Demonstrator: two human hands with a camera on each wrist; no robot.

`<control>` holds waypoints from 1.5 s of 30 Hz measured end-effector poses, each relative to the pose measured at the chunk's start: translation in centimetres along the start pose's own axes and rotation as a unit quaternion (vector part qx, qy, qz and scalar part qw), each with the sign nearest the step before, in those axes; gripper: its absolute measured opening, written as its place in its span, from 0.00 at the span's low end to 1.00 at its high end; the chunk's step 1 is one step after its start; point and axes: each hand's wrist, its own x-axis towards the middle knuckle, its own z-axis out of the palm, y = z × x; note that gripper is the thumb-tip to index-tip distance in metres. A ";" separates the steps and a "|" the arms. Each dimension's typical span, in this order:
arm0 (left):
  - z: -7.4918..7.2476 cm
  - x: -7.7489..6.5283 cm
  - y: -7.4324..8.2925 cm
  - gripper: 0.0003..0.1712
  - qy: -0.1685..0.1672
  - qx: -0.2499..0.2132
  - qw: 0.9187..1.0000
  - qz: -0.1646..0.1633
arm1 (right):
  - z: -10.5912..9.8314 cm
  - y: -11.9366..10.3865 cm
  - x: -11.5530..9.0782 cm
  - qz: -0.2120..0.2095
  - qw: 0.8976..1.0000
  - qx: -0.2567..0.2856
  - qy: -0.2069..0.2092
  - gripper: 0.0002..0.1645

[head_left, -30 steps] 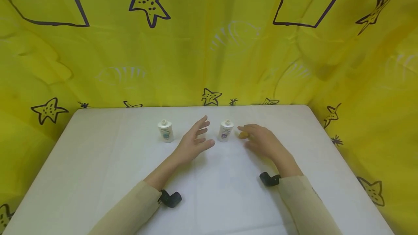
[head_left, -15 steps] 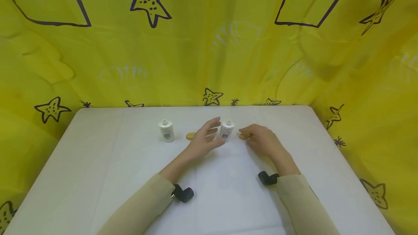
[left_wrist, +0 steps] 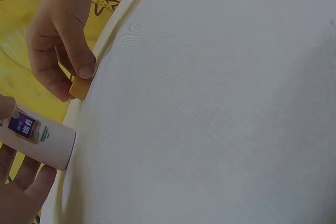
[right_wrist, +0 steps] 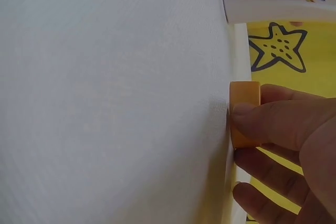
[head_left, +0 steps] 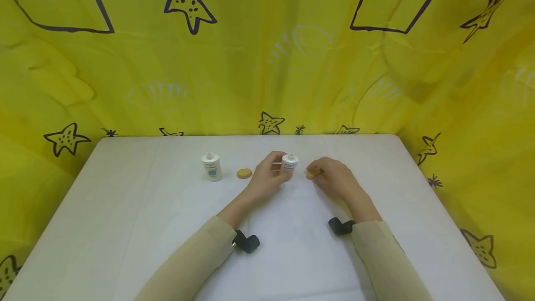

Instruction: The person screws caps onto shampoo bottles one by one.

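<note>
I see a white bottle (head_left: pixel 290 163) upright on the table (head_left: pixel 125 208), long axis vertical; left hand (head_left: pixel 267 175) grips it from its left. Just to its right, not touching it, right hand (head_left: pixel 334 178) pinches an orange piece (right_wrist: pixel 245 92), low at the table.

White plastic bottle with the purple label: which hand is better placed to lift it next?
Left, probably: the left hand grips the white plastic bottle, whereas the right hand, apart from it, pinches a thick orange disc.
</note>
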 end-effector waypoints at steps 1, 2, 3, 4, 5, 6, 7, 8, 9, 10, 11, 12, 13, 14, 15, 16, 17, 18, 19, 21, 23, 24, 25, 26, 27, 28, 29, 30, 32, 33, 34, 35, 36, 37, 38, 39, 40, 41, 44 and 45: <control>0.1 0.0 0.0 0.27 0.006 0.001 1.000 -0.003 | 0.0 0.0 0.0 0.000 1.000 0.001 0.001 0.15; 0.1 0.1 0.0 0.27 0.010 0.000 1.000 -0.004 | 0.0 0.0 0.0 -0.001 1.000 0.003 0.001 0.15; 0.1 0.1 0.0 0.28 0.015 0.000 1.000 -0.007 | 0.0 -0.1 0.0 0.002 1.000 0.004 0.000 0.15; 0.2 0.1 0.0 0.28 0.019 -0.001 1.000 -0.008 | 0.0 -0.1 0.0 0.004 1.000 0.005 0.001 0.15; 0.2 0.1 0.0 0.28 0.021 -0.001 1.000 -0.010 | 0.0 -0.1 -0.1 0.005 1.000 0.007 0.002 0.15; 0.2 0.2 0.0 0.28 0.023 -0.001 1.000 -0.012 | -0.1 -0.2 -0.1 0.006 1.000 0.009 0.003 0.15; 0.2 0.2 -0.1 0.27 0.024 -0.001 1.000 -0.013 | -0.1 -0.2 -0.1 0.006 1.000 0.010 0.005 0.15; 0.3 0.2 -0.1 0.26 0.025 -0.001 1.000 -0.013 | -0.1 -0.3 -0.2 0.005 1.000 0.014 0.007 0.15; 0.3 0.2 -0.1 0.25 0.027 -0.001 1.000 -0.014 | -0.1 -0.4 -0.2 0.006 1.000 0.017 0.010 0.14; 0.3 0.2 -0.2 0.24 0.029 -0.001 0.999 -0.014 | -0.1 -0.5 -0.3 0.006 1.000 0.021 0.013 0.14; 0.3 0.1 -0.2 0.23 0.033 0.000 0.999 -0.013 | -0.1 -0.6 -0.3 0.006 1.000 0.024 0.016 0.14; 0.3 0.1 -0.3 0.22 0.036 0.000 0.999 -0.013 | -0.1 -0.7 -0.3 0.005 0.999 0.027 0.018 0.14; 0.2 0.0 -0.4 0.22 0.039 -0.002 0.999 -0.012 | -0.2 -0.8 -0.4 0.004 0.999 0.030 0.020 0.14; 0.2 -0.1 -0.4 0.22 0.041 -0.002 0.999 -0.011 | -0.2 -0.9 -0.5 0.004 0.999 0.032 0.022 0.13; 0.1 -0.2 -0.5 0.22 0.043 -0.002 0.999 -0.010 | -0.2 -1.1 -0.5 0.005 0.999 0.035 0.024 0.13; 0.0 -0.3 -0.5 0.22 0.043 -0.002 0.999 -0.009 | -0.3 -1.2 -0.6 0.001 0.999 0.036 0.026 0.13; -0.1 -0.4 -0.5 0.22 0.042 -0.002 0.999 -0.008 | -0.3 -1.2 -0.7 -0.003 0.999 0.036 0.029 0.14; -0.2 -0.5 -0.5 0.22 0.039 -0.003 0.999 -0.006 | -0.4 -1.3 -0.7 -0.008 0.999 0.037 0.033 0.14; -0.3 -0.7 -0.4 0.22 0.037 -0.002 0.999 -0.006 | -0.4 -1.4 -0.8 -0.014 0.998 0.038 0.040 0.14; -0.6 -0.9 -0.3 0.22 0.031 0.000 1.000 -0.005 | -0.6 -1.6 -0.9 -0.033 0.997 0.042 0.054 0.15; -1.0 -1.3 -0.1 0.22 0.028 0.001 1.000 -0.002 | -0.8 -1.9 -1.1 -0.050 0.995 0.048 0.068 0.15; -1.2 -1.4 0.0 0.22 0.029 0.002 1.000 -0.002 | -0.9 -2.0 -1.1 -0.058 0.994 0.053 0.074 0.16; -1.4 -1.7 0.1 0.22 0.030 0.002 1.000 -0.002 | -1.0 -2.2 -1.2 -0.065 0.993 0.059 0.080 0.16; -1.6 -1.9 0.3 0.22 0.031 0.003 1.000 -0.001 | -1.1 -2.4 -1.3 -0.071 0.992 0.064 0.084 0.17; -1.8 -2.1 0.4 0.22 0.033 0.004 0.999 0.001 | -1.2 -2.5 -1.3 -0.073 0.991 0.071 0.087 0.17; -2.0 -2.4 0.6 0.21 0.035 0.007 0.999 0.001 | -1.3 -2.7 -1.4 -0.075 0.990 0.078 0.088 0.17; -2.3 -2.6 0.7 0.21 0.037 0.011 0.999 0.002 | -1.3 -3.0 -1.5 -0.075 0.989 0.086 0.089 0.17; -2.5 -2.9 0.8 0.21 0.038 0.015 0.999 0.003 | -1.4 -3.3 -1.7 -0.076 0.988 0.095 0.092 0.17; -2.9 -3.4 0.9 0.21 0.039 0.023 0.999 0.009 | -1.5 -3.8 -1.9 -0.080 0.985 0.116 0.098 0.17; -3.2 -3.6 1.0 0.21 0.039 0.026 0.999 0.013 | -1.6 -4.2 -2.0 -0.085 0.983 0.128 0.101 0.17; -3.4 -3.9 1.0 0.21 0.039 0.027 0.999 0.016 | -1.6 -4.5 -2.0 -0.093 0.980 0.140 0.107 0.17; -3.7 -4.1 1.1 0.21 0.037 0.026 0.999 0.021 | -1.7 -4.9 -2.1 -0.100 0.977 0.151 0.111 0.17; -3.9 -4.4 1.1 0.21 0.034 0.022 0.999 0.026 | -1.7 -5.2 -2.2 -0.107 0.974 0.162 0.115 0.17; -4.1 -4.6 1.2 0.21 0.030 0.019 0.999 0.030 | -1.7 -5.6 -2.3 -0.114 0.971 0.173 0.118 0.17; -4.3 -4.8 1.2 0.21 0.026 0.016 0.999 0.033 | -1.8 -5.9 -2.5 -0.120 0.968 0.184 0.119 0.17; -4.5 -5.1 1.3 0.21 0.022 0.013 0.999 0.034 | -1.8 -6.2 -2.7 -0.124 0.966 0.193 0.119 0.16; -4.6 -5.3 1.3 0.21 0.017 0.010 0.999 0.035 | -1.9 -6.4 -2.9 -0.127 0.964 0.201 0.119 0.17; -4.8 -5.5 1.4 0.21 0.012 0.010 0.999 0.036 | -1.9 -6.6 -3.1 -0.129 0.962 0.209 0.119 0.16; -5.1 -6.2 1.4 0.22 0.005 0.010 0.999 0.035 | -2.0 -7.1 -3.8 -0.141 0.956 0.224 0.125 0.17; -5.1 -6.5 1.4 0.22 0.003 0.010 0.999 0.034 | -2.1 -7.2 -4.0 -0.145 0.955 0.226 0.129 0.16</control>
